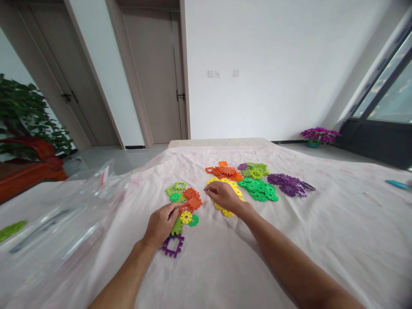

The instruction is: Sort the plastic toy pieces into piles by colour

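My left hand rests at the near side of a mixed group of plastic pieces, its index finger stretched out to the edge of the orange square pieces. Around it lie a yellow notched disc, a green disc, a light green piece partly under the hand, and a purple square frame. Over the pile of yellow discs hovers my right hand, fingers bent and pressed together. Whatever its fingertips hold, if anything, I cannot make out.
Farther back are piles of orange pieces, light green pieces, green discs and purple pieces. Clear plastic packaging covers the left side. A blue object lies at the far right of the cloth.
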A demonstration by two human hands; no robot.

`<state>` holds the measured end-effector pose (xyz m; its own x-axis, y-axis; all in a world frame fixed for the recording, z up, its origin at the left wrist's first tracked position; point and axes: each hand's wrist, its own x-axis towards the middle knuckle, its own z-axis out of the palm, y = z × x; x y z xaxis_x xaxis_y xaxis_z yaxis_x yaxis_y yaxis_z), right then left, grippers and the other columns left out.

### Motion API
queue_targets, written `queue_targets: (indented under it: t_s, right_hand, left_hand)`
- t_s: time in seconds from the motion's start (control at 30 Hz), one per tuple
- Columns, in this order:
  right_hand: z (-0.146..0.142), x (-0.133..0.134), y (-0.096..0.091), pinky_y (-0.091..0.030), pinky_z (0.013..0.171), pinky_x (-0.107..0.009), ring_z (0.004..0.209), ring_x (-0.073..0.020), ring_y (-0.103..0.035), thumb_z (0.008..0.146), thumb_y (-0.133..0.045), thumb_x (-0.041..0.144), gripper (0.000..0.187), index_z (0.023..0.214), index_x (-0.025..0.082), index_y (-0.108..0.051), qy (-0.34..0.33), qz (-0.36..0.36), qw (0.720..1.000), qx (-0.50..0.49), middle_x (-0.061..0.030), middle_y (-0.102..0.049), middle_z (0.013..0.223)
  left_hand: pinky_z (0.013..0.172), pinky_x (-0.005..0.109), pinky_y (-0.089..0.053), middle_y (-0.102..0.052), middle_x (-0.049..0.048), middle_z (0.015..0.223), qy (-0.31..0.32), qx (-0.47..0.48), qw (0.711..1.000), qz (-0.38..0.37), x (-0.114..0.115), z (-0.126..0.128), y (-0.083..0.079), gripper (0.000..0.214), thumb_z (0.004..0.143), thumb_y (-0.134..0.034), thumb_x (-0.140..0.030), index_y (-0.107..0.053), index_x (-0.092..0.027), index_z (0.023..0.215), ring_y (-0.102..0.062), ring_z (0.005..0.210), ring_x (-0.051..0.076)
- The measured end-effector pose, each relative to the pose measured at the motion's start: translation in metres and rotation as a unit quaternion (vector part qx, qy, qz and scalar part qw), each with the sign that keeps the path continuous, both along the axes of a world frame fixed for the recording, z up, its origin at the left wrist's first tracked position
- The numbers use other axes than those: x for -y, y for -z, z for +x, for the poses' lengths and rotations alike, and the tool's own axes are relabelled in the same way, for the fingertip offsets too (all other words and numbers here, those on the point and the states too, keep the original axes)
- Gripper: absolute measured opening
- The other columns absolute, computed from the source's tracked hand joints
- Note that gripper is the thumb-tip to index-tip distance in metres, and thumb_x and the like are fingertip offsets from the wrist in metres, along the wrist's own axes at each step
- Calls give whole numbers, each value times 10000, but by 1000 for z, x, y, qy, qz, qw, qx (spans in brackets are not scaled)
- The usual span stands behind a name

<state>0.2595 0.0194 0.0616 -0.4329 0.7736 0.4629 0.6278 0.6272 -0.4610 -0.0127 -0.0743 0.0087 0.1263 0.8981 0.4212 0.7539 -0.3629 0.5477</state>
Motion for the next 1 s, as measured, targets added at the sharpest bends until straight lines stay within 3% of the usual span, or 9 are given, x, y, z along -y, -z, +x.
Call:
queue_targets:
  t_s: [0.13, 0.23, 0.33, 0.4, 0.67, 0.83, 1.0]
  right_hand:
    - [-40, 37, 16, -386, 662, -209, 743, -114, -579, 880, -547, 191, 169, 943, 202, -704, -144, -18, 987, 64, -19, -669, 867]
    - [-53, 54, 22, -399, 719, -237, 852, -150, -580, 892, -599, 327, 232, 1090, 228, -670, -186, -4, 975, 118, -35, -643, 962]
    - [-58, 60, 22, -400, 748, -281, 924, -194, -557, 859, -629, 496, 420, 1193, 241, -623, -173, 16, 972, 157, -59, -609, 1029]
    - [-61, 62, 21, -395, 745, -295, 923, -202, -545, 863, -609, 535, 436, 1190, 247, -620, -156, 23, 972, 172, -60, -594, 1026]
    - [-64, 63, 21, -383, 707, -271, 866, -173, -536, 958, -496, 412, 261, 1018, 210, -649, -150, 56, 968, 192, -56, -600, 953]
    - [-60, 53, 33, -388, 689, -240, 757, -138, -560, 993, -430, 304, 275, 862, 183, -639, -103, 29, 983, 147, -41, -629, 832]
    - [-49, 41, 36, -416, 717, -246, 827, -160, -615, 961, -464, 247, 209, 1017, 214, -662, -33, 26, 997, 68, -46, -677, 913]
  left_hand:
    - [851, 269, -497, -739, 7, 1067, -79, -5, 997, -12, -1, -4, -1, 287, 918, -445, -314, -678, -261, 1077, -686, 963, 171]
    - [777, 263, -490, -749, 13, 1031, -133, -20, 991, -26, -1, -7, -4, 290, 909, -448, -314, -682, -271, 1076, -694, 906, 179]
    - [694, 245, -471, -761, 15, 962, -151, -23, 987, -44, -1, -8, -8, 294, 910, -445, -324, -684, -276, 1073, -697, 835, 174]
    - [684, 244, -463, -762, 18, 950, -149, -21, 987, -49, 0, -7, -9, 290, 906, -450, -321, -686, -274, 1066, -695, 819, 173]
    - [725, 242, -463, -758, 16, 968, -141, -22, 988, -58, -3, -7, -6, 288, 900, -462, -314, -690, -273, 1071, -690, 828, 163]
    - [735, 249, -465, -759, 15, 948, -144, -20, 988, -59, -2, -9, -5, 284, 898, -471, -334, -691, -273, 1068, -691, 834, 167]
    - [711, 243, -461, -757, 14, 887, -134, -8, 989, -69, -3, -10, -4, 295, 909, -454, -332, -685, -264, 1081, -691, 813, 167]
